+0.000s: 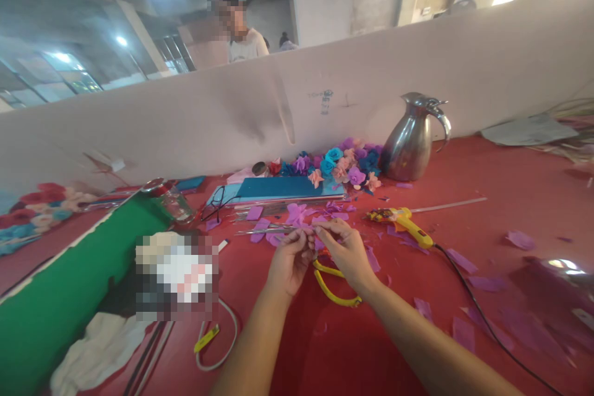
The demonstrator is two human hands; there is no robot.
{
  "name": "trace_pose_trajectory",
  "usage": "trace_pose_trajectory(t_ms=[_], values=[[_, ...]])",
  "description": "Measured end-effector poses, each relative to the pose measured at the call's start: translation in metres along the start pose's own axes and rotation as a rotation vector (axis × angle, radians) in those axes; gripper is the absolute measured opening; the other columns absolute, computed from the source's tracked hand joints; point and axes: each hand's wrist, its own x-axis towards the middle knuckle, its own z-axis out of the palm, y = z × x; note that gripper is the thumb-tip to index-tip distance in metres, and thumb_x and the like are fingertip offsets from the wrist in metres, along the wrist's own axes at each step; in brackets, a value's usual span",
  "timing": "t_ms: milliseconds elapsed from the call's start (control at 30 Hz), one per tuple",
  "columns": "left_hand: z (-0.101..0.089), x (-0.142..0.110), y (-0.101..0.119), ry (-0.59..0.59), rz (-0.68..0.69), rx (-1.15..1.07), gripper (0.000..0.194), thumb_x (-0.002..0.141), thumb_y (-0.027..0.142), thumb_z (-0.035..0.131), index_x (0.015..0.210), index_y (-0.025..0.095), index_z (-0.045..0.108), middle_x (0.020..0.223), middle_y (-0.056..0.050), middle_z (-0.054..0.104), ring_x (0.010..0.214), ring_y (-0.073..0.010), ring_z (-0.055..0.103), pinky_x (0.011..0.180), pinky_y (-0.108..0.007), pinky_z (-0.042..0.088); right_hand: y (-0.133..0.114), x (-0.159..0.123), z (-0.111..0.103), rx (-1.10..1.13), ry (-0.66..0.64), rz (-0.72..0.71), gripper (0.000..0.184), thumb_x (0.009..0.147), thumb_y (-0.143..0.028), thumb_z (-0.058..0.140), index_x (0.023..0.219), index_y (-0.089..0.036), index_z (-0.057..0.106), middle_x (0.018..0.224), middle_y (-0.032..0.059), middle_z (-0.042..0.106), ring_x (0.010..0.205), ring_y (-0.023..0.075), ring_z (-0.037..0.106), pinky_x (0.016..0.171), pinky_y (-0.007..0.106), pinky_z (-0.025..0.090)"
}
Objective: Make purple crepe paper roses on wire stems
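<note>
My left hand [292, 258] and my right hand [346, 252] meet above the red table, fingertips almost touching in a pinch. What they pinch is too small and blurred to make out. Purple crepe paper pieces [297, 215] lie just beyond the fingers. Several thin metal wires [253, 231] stretch to the left from behind my left fingertips; whether I hold any of them, I cannot tell. Under my right hand rests a yellow-handled tool that looks like pliers [335, 298], its head partly hidden.
A yellow glue gun [413, 227] with a black cord lies at right. Beyond are paper flowers [341, 164], a metal jug [411, 142], a blue sheet [281, 187] and glasses [218, 203]. A green box [88, 260], glass jar [174, 201] and cable [227, 356] are left. Behind the partition [208, 105] stands a person [248, 43].
</note>
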Motion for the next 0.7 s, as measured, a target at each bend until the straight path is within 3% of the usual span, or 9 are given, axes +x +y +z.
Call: trace_pose_trajectory(t_ms=[167,367,700], values=[[0.001,0.000,0.000,-0.004,-0.019,-0.008,0.012,0.065,0.013,0.077,0.070,0.009,0.067,0.064,-0.001,0.057,0.053,-0.0037,0.050,0.042,-0.011,0.033,-0.001,0.000,0.000,0.040,0.008,0.036,0.019,0.078,-0.033,0.062,0.085,-0.023,0.077,0.083,0.0052,0.071,0.080,0.0206,0.060,0.077,0.034,0.044],[0.002,-0.001,-0.004,-0.022,0.050,0.133,0.016,0.064,0.020,0.079,0.070,0.010,0.068,0.063,-0.001,0.059,0.053,-0.0056,0.050,0.046,-0.016,0.035,0.001,0.000,0.000,0.063,0.028,0.041,0.016,0.077,-0.032,0.063,0.080,-0.023,0.076,0.081,0.0050,0.072,0.081,0.0213,0.061,0.078,0.034,0.046],[0.006,-0.004,-0.014,0.019,0.142,0.396,0.023,0.065,0.034,0.078,0.071,0.013,0.071,0.064,-0.002,0.062,0.059,-0.0103,0.053,0.057,-0.021,0.039,-0.008,-0.005,0.006,0.446,-0.006,0.293,0.022,0.064,-0.038,0.074,0.071,-0.017,0.067,0.066,0.0005,0.062,0.058,0.0127,0.051,0.054,0.025,0.044]])
